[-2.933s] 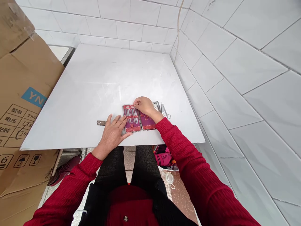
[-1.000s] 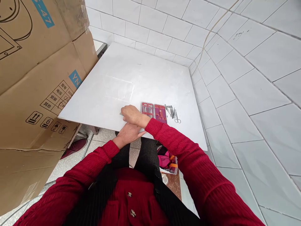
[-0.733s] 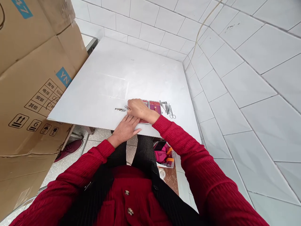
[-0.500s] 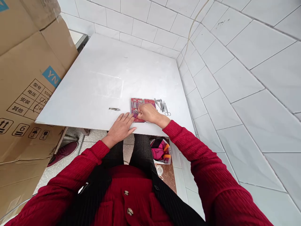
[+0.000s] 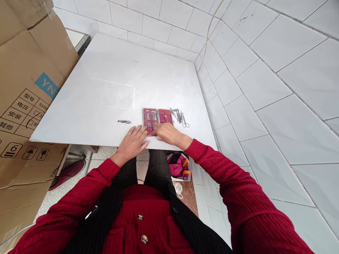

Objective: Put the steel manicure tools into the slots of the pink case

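On the white worktop (image 5: pixel 111 77), close to its front edge, the red manicure case (image 5: pixel 162 114) lies unfolded. And look, the right hand (image 5: pixel 169 134) is over its lower part, grip closed on a small metal piece (image 5: pixel 154 132), mostly hidden! The left hand (image 5: pixel 133 140) lies palm down, grip slack and spread, at the case's left side. One nail clipper (image 5: pixel 124 121) sits farther left; scissors (image 5: pixel 185 124) rest to the right.

Shiny metal clipper (image 5: pixel 124 121); smooth, faintly glossy tabletop (image 5: pixel 111 67); matt cardboard box (image 5: pixel 21 67)
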